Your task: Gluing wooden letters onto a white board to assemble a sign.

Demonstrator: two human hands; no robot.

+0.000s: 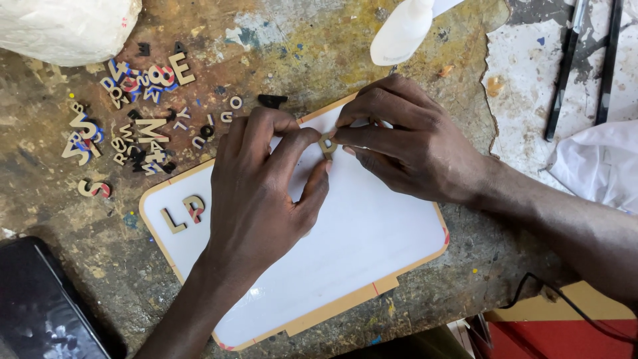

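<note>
A white board (372, 233) with a thin tan wooden edge lies tilted on the worn workbench. Two small wooden letters (184, 211) sit on its left end. Above the board's upper middle, my left hand (262, 183) and my right hand (405, 139) meet. Their fingertips pinch one small tan wooden letter (327, 144) between them. A heap of loose cut-out letters (133, 113), tan, black and some with red and blue marks, lies on the bench to the left of my left hand.
A white squeeze bottle (402, 30) lies at the top, beyond my right hand. A white plastic bag (66, 26) fills the top left corner. A dark phone (40, 306) lies at bottom left. Black rods (565, 73) and white cloth (598, 163) are at right.
</note>
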